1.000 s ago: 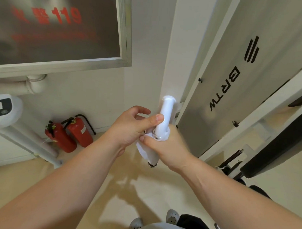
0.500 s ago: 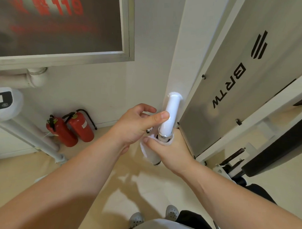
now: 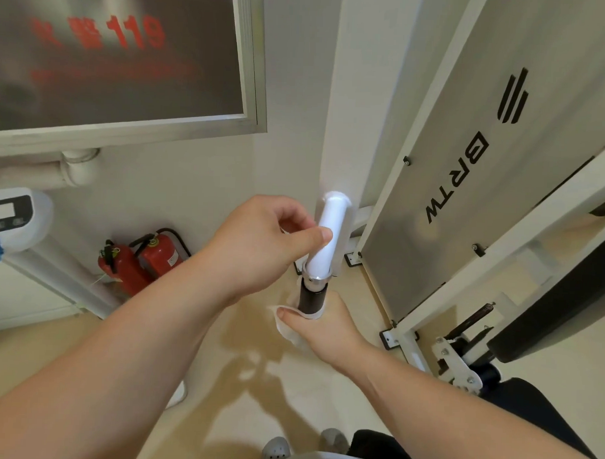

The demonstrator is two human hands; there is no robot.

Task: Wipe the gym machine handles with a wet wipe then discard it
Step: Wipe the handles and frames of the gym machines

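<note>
Now the dark grip of the gym machine handle (image 3: pixel 313 298) is laid bare as the wet wipe (image 3: pixel 285 326) is drawn down it.

Half a second ago the wipe was bunched right under the metal collar (image 3: pixel 316 279); it has since been slid lower by the right hand (image 3: pixel 320 327), which is closed round the handle's lower end with the wipe pinched beneath thumb and fingers. The white upper section (image 3: pixel 328 233) is steadied by the left hand (image 3: pixel 259 241), loosely curled, thumb tip pressed against it and nothing else held. One downward stroke is judged nearly complete (the bottom end of the handle is hidden by the hand). Discarding is not yet begun; no bin is seen near the fire extinguishers (image 3: pixel 142 263).
</note>
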